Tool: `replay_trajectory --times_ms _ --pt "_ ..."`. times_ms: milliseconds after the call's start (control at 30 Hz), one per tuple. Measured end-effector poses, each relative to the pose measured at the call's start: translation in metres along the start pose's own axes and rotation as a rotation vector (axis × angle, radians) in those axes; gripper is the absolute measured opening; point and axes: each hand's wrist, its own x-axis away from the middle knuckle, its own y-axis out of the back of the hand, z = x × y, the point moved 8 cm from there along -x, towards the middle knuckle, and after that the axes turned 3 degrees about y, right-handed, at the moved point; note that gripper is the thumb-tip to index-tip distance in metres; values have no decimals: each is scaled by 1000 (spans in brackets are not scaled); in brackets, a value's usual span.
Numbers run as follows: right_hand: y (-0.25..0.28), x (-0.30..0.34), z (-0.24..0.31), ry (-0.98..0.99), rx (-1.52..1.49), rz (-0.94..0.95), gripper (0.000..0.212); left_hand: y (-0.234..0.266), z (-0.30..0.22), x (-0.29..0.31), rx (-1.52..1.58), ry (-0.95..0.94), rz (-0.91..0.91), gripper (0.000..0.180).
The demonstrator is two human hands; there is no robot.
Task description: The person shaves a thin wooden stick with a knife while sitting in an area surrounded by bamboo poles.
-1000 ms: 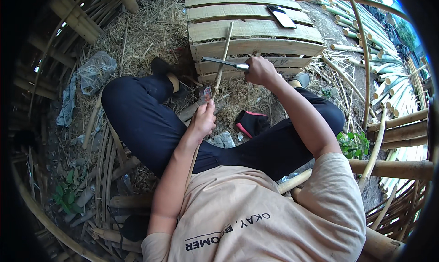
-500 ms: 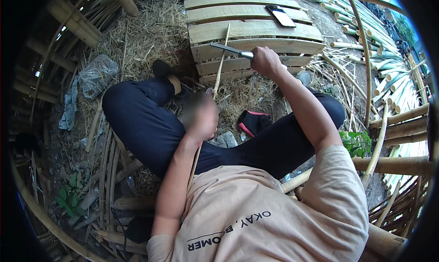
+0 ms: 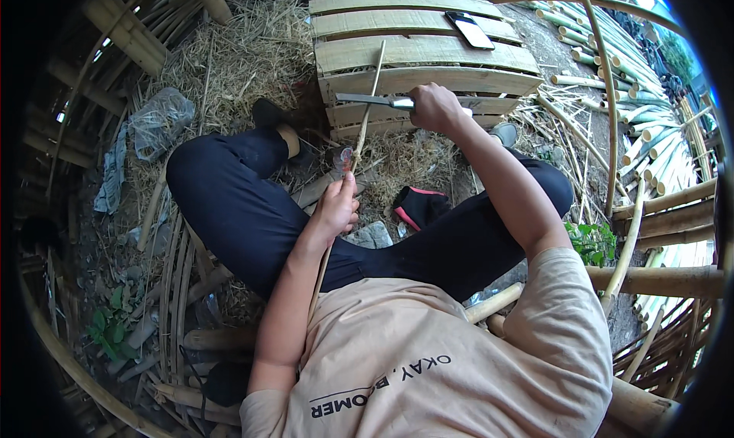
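Note:
My left hand (image 3: 335, 208) is closed around a thin bamboo strip (image 3: 365, 120), which runs from beside my belly up toward the slatted wooden crate. The thumb lies along the strip, pointing away from me. In my right hand (image 3: 436, 107) is the handle of a knife (image 3: 375, 100). Its straight grey blade points left and crosses the strip, well beyond my left fist; whether it touches the strip I cannot tell for certain. The far tip of the strip overlaps the wooden crate (image 3: 428, 52) in view.
A phone (image 3: 469, 31) lies on the crate. On the ground are a black-and-pink glove (image 3: 420, 206), a stone (image 3: 370, 235) and a clear plastic bag (image 3: 160, 115). Cut bamboo poles (image 3: 642, 117) pile up at the right, and dry shavings (image 3: 245, 55) cover the ground at the far left.
My right hand has brought the knife a little nearer to me and leftward along the strip, its blade now more level. My left hand still grips the strip.

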Motion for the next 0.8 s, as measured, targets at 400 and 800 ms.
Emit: replay_trajectory --times_ms 400,800 --pt "7 -5 -38 -257 -89 -61 21 -6 -3 -1 -4 -2 10 40" --pt "8 -23 -25 -122 -25 -32 22 0 -1 4 98 34 109 42"
